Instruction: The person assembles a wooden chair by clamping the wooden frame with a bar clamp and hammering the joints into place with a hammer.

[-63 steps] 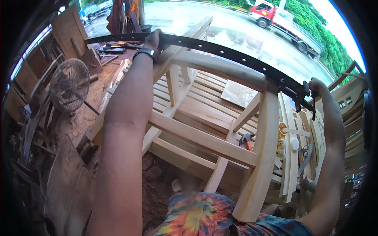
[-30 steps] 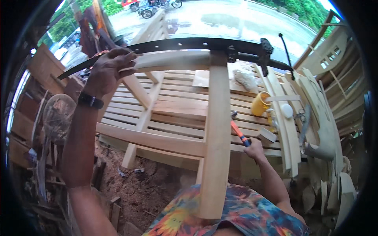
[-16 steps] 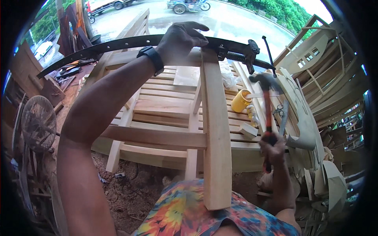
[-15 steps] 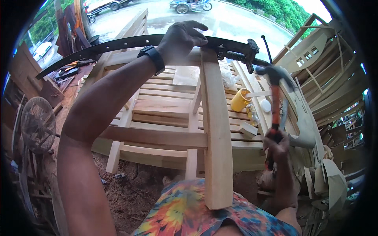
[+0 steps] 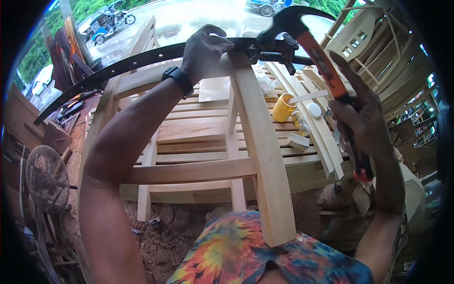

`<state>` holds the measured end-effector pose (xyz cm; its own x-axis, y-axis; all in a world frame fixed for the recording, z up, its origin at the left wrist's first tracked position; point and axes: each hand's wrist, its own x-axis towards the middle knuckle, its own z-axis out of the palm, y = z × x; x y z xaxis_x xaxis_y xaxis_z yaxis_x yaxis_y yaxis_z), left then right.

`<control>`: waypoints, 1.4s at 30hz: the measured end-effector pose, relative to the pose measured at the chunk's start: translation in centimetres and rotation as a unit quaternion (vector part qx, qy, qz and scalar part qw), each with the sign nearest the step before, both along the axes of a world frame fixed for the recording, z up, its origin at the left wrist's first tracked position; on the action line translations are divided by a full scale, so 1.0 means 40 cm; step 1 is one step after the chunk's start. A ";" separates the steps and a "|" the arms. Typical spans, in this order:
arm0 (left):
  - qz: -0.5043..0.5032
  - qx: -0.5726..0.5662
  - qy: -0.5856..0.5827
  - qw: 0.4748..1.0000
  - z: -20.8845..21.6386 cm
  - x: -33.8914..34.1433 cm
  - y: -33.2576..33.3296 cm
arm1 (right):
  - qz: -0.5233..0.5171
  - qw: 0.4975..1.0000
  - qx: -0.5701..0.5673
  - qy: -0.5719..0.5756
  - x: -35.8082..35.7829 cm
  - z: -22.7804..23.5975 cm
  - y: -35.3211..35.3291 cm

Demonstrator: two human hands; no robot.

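A hammer [image 5: 331, 66] with a black claw head and an orange-and-black handle is raised on the right, my right hand [image 5: 364, 116] closed around its grip. My left hand [image 5: 204, 53], a black watch on its wrist, is closed over the black bar clamp [image 5: 156, 56] where it crosses the top of the wooden frame [image 5: 257, 142]. The clamp spans the frame's far side, its screw end [image 5: 279, 56] just right of the thick post. That post slants toward me, its near end against my tie-dyed shirt. The palm hides part of the joint.
Behind the frame lies a slatted wooden piece [image 5: 189, 118]. On it are a yellow jar [image 5: 283, 110] with a flat stick, a white lid [image 5: 314, 110], a clear bottle [image 5: 300, 123] and a wood block [image 5: 298, 141]. A fan [image 5: 47, 179] stands left; wooden parts lean right.
My right hand has risen and moved right with the hammer, whose head is now much higher. The frame's near end has shifted slightly right. My left hand stays at the clamp.
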<state>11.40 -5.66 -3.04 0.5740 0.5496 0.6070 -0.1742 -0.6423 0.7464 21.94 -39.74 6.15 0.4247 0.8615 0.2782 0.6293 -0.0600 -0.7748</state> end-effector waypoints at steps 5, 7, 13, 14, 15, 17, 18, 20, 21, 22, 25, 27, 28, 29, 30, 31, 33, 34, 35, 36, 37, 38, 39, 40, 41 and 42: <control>0.018 0.030 0.020 0.999 0.005 0.009 -0.007 | 0.009 0.997 -0.038 -0.072 0.012 0.035 0.038; 0.028 0.042 0.024 0.998 0.000 0.006 0.000 | 0.018 0.997 -0.029 -0.075 0.018 0.037 0.060; 0.055 0.042 0.025 0.997 0.003 0.003 -0.016 | 0.048 0.988 -0.004 -0.148 0.050 0.050 0.120; 0.059 0.047 0.021 0.997 0.003 0.003 -0.018 | 0.047 0.988 -0.004 -0.148 0.052 0.051 0.125; 0.061 0.046 0.022 0.997 0.006 0.000 -0.022 | 0.033 0.990 -0.016 -0.139 0.052 0.050 0.133; 0.067 0.054 0.033 0.996 0.011 -0.004 -0.031 | 0.019 0.991 -0.029 -0.130 0.051 0.053 0.147; 0.067 0.053 0.033 0.996 0.007 -0.003 -0.026 | 0.021 0.990 -0.038 -0.132 0.045 0.061 0.151; 0.055 0.045 0.011 0.997 0.001 0.000 -0.016 | 0.023 0.989 -0.048 -0.135 0.045 0.064 0.156; 0.055 0.044 0.010 0.997 0.001 0.000 -0.018 | 0.027 0.989 -0.042 -0.139 0.051 0.060 0.160; 0.059 0.050 0.016 0.997 0.001 0.000 -0.019 | 0.031 0.989 -0.036 -0.142 0.054 0.057 0.163; 0.071 0.064 0.027 0.995 0.006 -0.006 -0.027 | 0.024 0.987 -0.052 -0.147 0.043 0.066 0.168; 0.079 0.073 0.032 0.994 0.004 -0.007 -0.025 | 0.036 0.987 -0.046 -0.148 0.046 0.064 0.170; 0.074 0.073 0.023 0.994 0.000 -0.004 -0.021 | 0.046 0.987 -0.039 -0.148 0.048 0.062 0.170; 0.069 0.073 0.014 0.995 -0.003 -0.002 -0.017 | 0.047 0.987 -0.039 -0.149 0.049 0.060 0.172; 0.070 0.074 0.014 0.995 -0.002 -0.002 -0.021 | 0.042 0.987 -0.039 -0.152 0.051 0.056 0.173; 0.065 0.063 0.021 0.996 -0.001 -0.002 -0.026 | 0.037 0.986 -0.039 -0.155 0.053 0.054 0.173; 0.060 0.054 0.027 0.996 0.002 -0.005 -0.030 | 0.049 0.979 -0.053 -0.188 0.064 0.060 0.175; 0.061 0.056 0.028 0.996 0.004 -0.007 -0.030 | 0.059 0.971 -0.067 -0.221 0.067 0.063 0.176; 0.062 0.059 0.029 0.996 0.005 -0.008 -0.030 | 0.058 0.971 -0.066 -0.222 0.070 0.060 0.178; 0.062 0.060 0.028 0.996 0.007 -0.008 -0.031 | 0.064 0.969 -0.054 -0.232 0.074 0.049 0.185; 0.077 0.067 0.036 0.994 0.008 -0.008 -0.033 | 0.069 0.967 -0.041 -0.242 0.077 0.045 0.190; 0.091 0.075 0.044 0.992 0.009 -0.007 -0.034 | 0.069 0.967 -0.041 -0.243 0.076 0.052 0.192; 0.091 0.075 0.043 0.992 0.008 -0.007 -0.033 | 0.085 0.964 -0.071 -0.241 0.073 0.063 0.193; 0.084 0.069 0.040 0.993 0.006 -0.008 -0.032 | 0.100 0.961 -0.101 -0.238 0.070 0.071 0.193; 0.077 0.062 0.037 0.994 0.005 -0.007 -0.030 | 0.099 0.961 -0.102 -0.238 0.069 0.075 0.193; 0.077 0.061 0.037 0.994 0.005 -0.008 -0.029 | 0.072 0.967 -0.075 -0.233 0.069 0.078 0.192</control>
<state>11.08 -6.82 -2.86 0.5338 0.5597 0.6338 -0.0141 -0.7436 0.6685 24.69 -32.05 9.26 0.1554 0.9482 0.2772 0.9184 -0.0353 -0.3940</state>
